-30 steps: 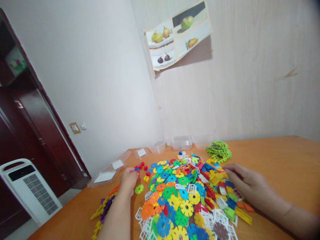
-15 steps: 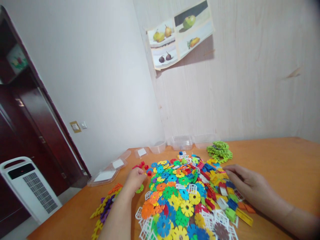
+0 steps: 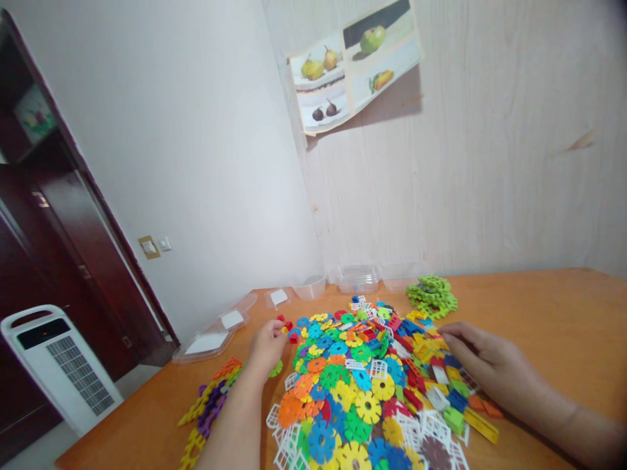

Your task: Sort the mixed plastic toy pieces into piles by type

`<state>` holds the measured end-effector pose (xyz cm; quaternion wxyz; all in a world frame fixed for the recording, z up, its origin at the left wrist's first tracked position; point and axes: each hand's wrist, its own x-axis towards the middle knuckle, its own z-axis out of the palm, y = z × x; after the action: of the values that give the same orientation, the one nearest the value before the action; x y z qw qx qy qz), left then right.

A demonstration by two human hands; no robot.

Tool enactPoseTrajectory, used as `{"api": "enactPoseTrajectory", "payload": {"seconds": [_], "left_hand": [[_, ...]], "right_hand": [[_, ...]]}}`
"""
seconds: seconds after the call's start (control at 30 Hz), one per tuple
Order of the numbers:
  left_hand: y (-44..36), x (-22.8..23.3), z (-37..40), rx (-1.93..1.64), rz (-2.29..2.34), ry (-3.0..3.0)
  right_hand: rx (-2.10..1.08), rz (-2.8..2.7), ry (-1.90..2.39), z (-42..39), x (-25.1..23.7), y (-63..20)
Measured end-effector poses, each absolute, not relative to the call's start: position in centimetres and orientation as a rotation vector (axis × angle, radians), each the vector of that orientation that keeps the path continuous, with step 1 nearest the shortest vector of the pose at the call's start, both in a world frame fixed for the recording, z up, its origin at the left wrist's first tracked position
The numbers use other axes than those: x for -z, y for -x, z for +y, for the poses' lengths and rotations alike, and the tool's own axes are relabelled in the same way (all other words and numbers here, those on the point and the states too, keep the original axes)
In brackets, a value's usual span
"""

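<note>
A mixed heap of plastic building pieces (image 3: pixel 343 375) covers the middle of the table, with notched discs, bricks and white lattice pieces in it. My left hand (image 3: pixel 267 343) is closed in a pinch at the heap's far left, beside a few small red blocks (image 3: pixel 292 338). A small yellow piece (image 3: pixel 284 330) shows at its fingertips. Under the wrist lies a green disc (image 3: pixel 276 369), partly covered. My right hand (image 3: pixel 482 356) rests at the heap's right edge, over the bricks, fingers curled together; whatever they hold, if anything, is hidden.
A stack of lime-green interlocking pieces (image 3: pixel 431 297) stands at the back right. Clear plastic containers (image 3: pixel 357 279) line the wall, with clear lids (image 3: pixel 203 344) to the left. Yellow, purple and orange joined pieces (image 3: pixel 210 405) lie left of my left forearm.
My left hand has shifted slightly farther away, toward the red blocks, and now covers some of them. The yellow piece moved with its fingertips. My right hand has stayed nearly still.
</note>
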<state>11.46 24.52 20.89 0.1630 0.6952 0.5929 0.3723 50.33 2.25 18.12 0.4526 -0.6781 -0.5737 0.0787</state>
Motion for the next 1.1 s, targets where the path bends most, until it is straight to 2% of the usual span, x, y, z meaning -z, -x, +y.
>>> {"api": "enactPoseTrajectory", "payload": {"seconds": [0.3,0.7,0.9,1.1], "left_hand": [[-12.3,-19.7,24.8,-0.890,1.627,-2.169],[-10.3,-21.4,25.1,-1.127,2.022,-1.823],[-11.7,-21.7,24.3,-1.193,1.824,-1.723],[-13.2,-22.5,22.7,-1.114,1.488,-1.636]], "right_hand": [[-0.231,-1.409,1.665,2.4,-17.9,-50.4],[-0.199,-1.403,1.666,2.4,-17.9,-50.4],[-0.204,-1.395,1.670,2.4,-18.0,-50.4],[-0.187,-1.392,1.649,2.1,-18.2,-50.0]]}}
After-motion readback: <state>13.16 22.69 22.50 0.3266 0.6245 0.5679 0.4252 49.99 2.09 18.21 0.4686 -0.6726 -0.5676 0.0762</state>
